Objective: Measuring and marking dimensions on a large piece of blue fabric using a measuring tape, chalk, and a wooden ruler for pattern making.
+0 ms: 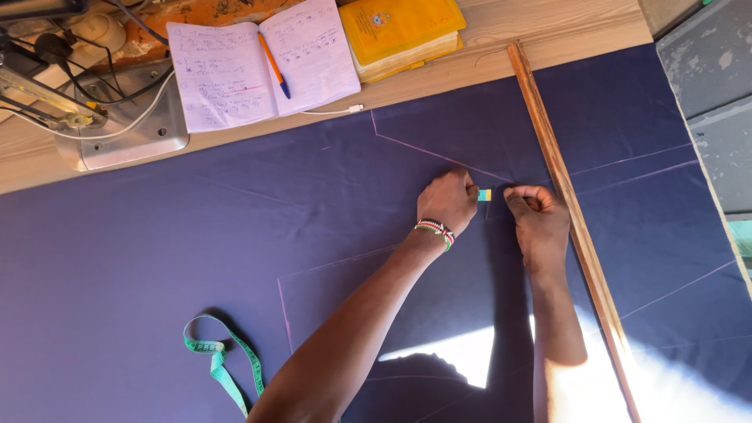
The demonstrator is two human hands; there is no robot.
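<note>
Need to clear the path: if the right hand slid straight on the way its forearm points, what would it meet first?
Likely nothing but more dark blue cloth and its chalk lines; the right hand points toward the wooden table edge. The long wooden ruler lies beside it, probably not ahead.

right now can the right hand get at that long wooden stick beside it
Probably yes. The right hand rests on the dark blue fabric right next to the long wooden stick, and nothing lies between them. Its fingers are curled closed, seemingly sharing the small yellow-blue piece with the left hand.

Tailoring workshop: chalk-marked navy cloth (pixel 196 235) spread over wooden surface (pixel 564 23); green tape measure (pixel 223 360), long wooden straightedge (pixel 572 211), sewing machine (pixel 86 102), open notebook (pixel 258 59).
</note>
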